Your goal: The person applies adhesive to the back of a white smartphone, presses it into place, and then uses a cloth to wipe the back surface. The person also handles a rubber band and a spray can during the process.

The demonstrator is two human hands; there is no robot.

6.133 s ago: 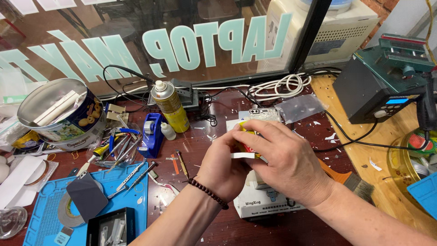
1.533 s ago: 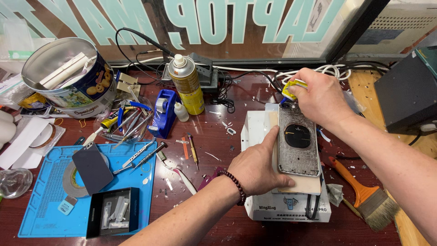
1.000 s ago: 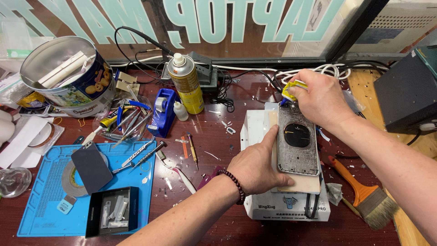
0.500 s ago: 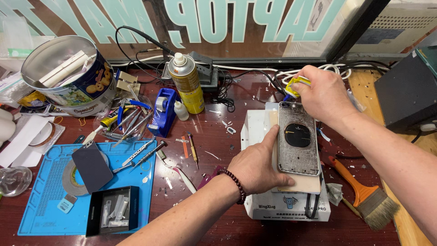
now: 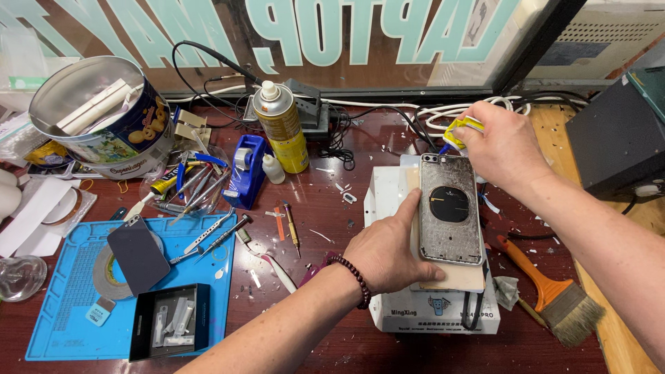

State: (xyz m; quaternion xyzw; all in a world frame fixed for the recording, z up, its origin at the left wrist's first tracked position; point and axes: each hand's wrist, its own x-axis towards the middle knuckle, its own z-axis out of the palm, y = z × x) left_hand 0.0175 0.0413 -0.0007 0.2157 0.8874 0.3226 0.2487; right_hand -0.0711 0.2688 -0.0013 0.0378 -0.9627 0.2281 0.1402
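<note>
Grey and scuffed, one phone back (image 5: 449, 211) with a dark round patch lies on a pale pad atop one white box-shaped machine (image 5: 431, 312), which carries a small blue label on its front. The left hand (image 5: 391, 248) lies flat against the phone back's left edge, fingers spread and steadying it, a bead bracelet at the wrist. The right hand (image 5: 500, 145), just above the phone back's top end, has its grip pinched shut on a small yellow tool (image 5: 463, 128).

Left of the left hand, on the red-brown worktop (image 5: 325, 215): one yellow spray can (image 5: 280, 128) with a white cap, one blue tape dispenser (image 5: 246, 170), one small white dropper bottle (image 5: 273, 168), and a loose heap of tweezers and drivers, too tangled to count. Farther left stands one round tin (image 5: 104, 118) printed with biscuits, holding white strips. One blue mat (image 5: 69, 305) carries one dark phone panel (image 5: 137, 253) and one black tray (image 5: 170, 322) of small parts.

Below the right hand lies one orange-handled brush (image 5: 554, 294). Beyond both hands, large pale teal letters run mirrored across the window.
</note>
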